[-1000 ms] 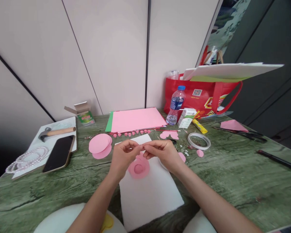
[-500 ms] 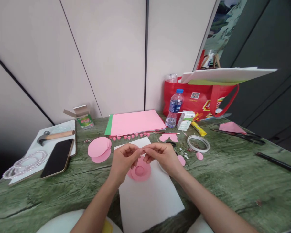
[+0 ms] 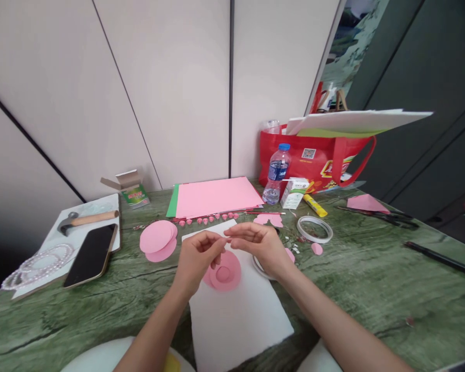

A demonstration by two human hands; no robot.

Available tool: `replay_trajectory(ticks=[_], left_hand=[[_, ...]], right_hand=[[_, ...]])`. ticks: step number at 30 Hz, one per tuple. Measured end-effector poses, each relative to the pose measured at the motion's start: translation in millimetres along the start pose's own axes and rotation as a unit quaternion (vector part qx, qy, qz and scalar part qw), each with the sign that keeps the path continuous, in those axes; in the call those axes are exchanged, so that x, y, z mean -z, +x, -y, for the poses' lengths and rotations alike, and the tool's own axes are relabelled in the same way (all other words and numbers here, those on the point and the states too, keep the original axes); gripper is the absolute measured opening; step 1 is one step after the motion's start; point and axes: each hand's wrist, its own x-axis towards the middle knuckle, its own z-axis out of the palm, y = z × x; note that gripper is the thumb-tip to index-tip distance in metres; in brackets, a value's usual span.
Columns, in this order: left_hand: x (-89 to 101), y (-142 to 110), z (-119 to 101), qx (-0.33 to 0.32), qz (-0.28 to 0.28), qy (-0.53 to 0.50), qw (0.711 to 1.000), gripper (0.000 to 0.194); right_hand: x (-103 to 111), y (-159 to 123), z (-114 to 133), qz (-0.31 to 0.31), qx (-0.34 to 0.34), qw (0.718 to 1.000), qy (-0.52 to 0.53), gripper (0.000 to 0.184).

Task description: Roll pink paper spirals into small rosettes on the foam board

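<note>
My left hand (image 3: 199,258) hovers above a white sheet (image 3: 242,325), thumb and forefinger pinched together. Whatever sits in that pinch is too small to make out. Facing it, my right hand (image 3: 261,248) has its fingers stretched out and its thumb a little apart from them, the tips almost meeting the left fingertips. Below both hands, overlapping pink paper circles (image 3: 232,281) lie on the sheet, with a smaller round pink piece (image 3: 222,274) in the middle. Partly behind my right hand are a white ring (image 3: 259,266) and a pink scrap (image 3: 290,254).
Left are pink paper circles (image 3: 157,236), a phone (image 3: 91,256), a hammer (image 3: 89,219) and beads (image 3: 39,266). Behind stand pink paper sheets (image 3: 219,197), small pink pieces (image 3: 211,219), a bottle (image 3: 277,175) and a red bag (image 3: 318,160). Right are tape (image 3: 315,229) and scissors (image 3: 395,219).
My right thumb and fingers have parted from their earlier pinch, while the left keeps its pinch. The view has shifted slightly; the things on the table stay put.
</note>
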Motion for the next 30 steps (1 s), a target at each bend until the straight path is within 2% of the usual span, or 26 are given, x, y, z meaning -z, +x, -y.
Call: replay_trajectory(ticks=[4, 14, 30], left_hand=[[1.1, 0.7, 3.4, 0.003, -0.001, 0.007, 1.000, 0.017], [-0.4, 0.9, -2.8, 0.011, -0.024, 0.007, 1.000, 0.015], [-0.8, -0.5, -0.7, -0.024, 0.000, 0.005, 1.000, 0.014]], right_hand=[[1.2, -0.4, 0.6, 0.009, -0.024, 1.000, 0.017, 0.036], [5.7, 0.7, -0.1, 0.016, -0.017, 0.999, 0.022, 0.033], [4.7, -0.3, -0.4, -0.039, -0.022, 0.999, 0.017, 0.044]])
